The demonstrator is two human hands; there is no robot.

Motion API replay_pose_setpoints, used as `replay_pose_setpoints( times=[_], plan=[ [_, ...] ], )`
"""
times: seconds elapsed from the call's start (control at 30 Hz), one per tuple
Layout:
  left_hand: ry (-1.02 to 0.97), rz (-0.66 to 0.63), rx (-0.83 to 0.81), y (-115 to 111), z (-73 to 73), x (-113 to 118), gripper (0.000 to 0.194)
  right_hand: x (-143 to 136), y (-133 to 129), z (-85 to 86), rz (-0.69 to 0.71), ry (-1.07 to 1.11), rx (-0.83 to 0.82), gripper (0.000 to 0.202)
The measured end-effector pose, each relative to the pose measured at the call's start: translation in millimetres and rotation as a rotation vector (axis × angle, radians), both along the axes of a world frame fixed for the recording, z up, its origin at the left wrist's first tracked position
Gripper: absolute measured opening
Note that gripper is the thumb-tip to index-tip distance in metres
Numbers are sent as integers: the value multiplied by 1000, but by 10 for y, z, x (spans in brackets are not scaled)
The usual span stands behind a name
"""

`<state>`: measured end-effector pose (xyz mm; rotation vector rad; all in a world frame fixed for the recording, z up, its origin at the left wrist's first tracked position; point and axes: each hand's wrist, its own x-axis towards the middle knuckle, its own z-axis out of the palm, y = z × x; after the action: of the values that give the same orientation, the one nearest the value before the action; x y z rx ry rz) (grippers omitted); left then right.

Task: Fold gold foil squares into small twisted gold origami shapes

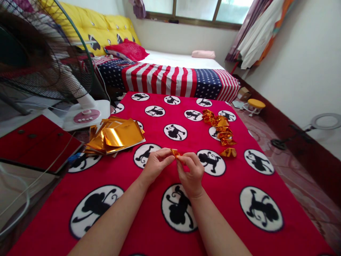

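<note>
Between both hands is a small folded piece of gold foil paper [175,153], held just above the red cloth. My left hand [157,164] pinches its left side with thumb and fingers. From the other side my right hand [191,172] grips it, fingers closed; part of the paper is hidden by the fingertips. To the left lies a loose stack of flat gold foil sheets [124,134]. Several folded gold foil pieces [224,132] rest in a rough row on the right, beyond my right hand.
A red cloth with monkey prints [221,213] covers the table. A fan [86,112] stands at the left by a dark red panel [37,142]. Behind are a bed [165,76] and a red pillow [128,51]. A yellow stool [256,103] and ring light [326,121] are at right.
</note>
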<state>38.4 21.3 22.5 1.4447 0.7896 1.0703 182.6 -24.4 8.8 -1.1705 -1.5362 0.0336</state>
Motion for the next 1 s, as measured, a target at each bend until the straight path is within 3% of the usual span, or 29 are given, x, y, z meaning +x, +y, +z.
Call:
replay_pose_setpoints(
  times=[0.23, 0.53, 0.73, 1.0],
  plan=[
    [5, 25, -39, 0, -8, 1, 27, 9, -3, 39, 45, -8, -98, 21],
    [-75, 33, -122, 7, 0, -13, 28, 9, 14, 65, 223, 197, -189, 23],
    [-146, 25, -226, 16, -54, 4, 34, 17, 20, 57, 216, 219, -181, 24],
    [-147, -17, -177, 11, -30, -3, 35, 0, 33, 50, 208, 226, -197, 23]
  ],
)
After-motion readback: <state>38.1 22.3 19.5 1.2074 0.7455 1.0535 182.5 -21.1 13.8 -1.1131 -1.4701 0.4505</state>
